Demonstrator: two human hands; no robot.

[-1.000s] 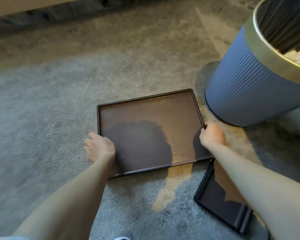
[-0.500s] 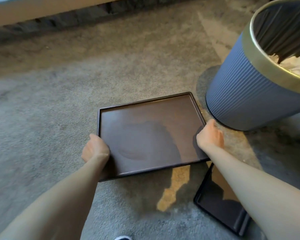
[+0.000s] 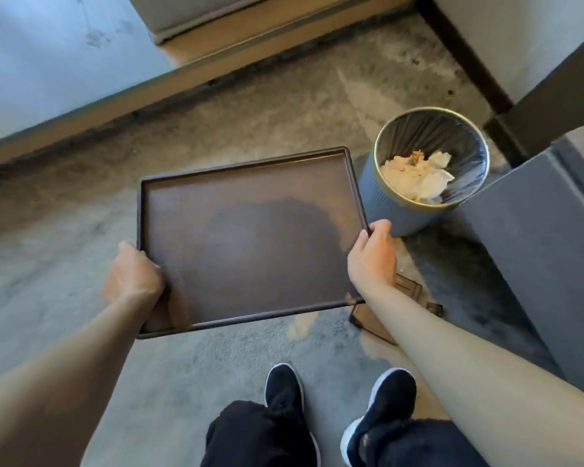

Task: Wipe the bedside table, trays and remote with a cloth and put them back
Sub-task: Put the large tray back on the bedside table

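- The carpeted floor [image 3: 81, 251] fills most of the view, with a low wooden base along its far edge.
- A grey box-shaped unit [image 3: 536, 257] stands at the floor's right edge; whether it is the bedside table cannot be told.
- The large brown tray [image 3: 250, 241] is held roughly level, clear of the floor and in front of the person, with nothing on it.
- A ribbed blue bin [image 3: 415, 214] with a dark liner stands on the floor just beyond the tray's far right corner, beside the grey unit.
- The left grip [image 3: 132, 278] is curled round the tray's left edge near its near corner, with the fingers hidden underneath.
- The right grip [image 3: 373, 257] clasps the right edge, thumb on the rim.
- A smaller dark tray [image 3: 375, 320] lies on the floor under the right forearm, mostly hidden.
- Two black shoes [image 3: 284, 385] stand at the near edge.
- Crumpled white paper [image 3: 415, 178] lies in the bin.
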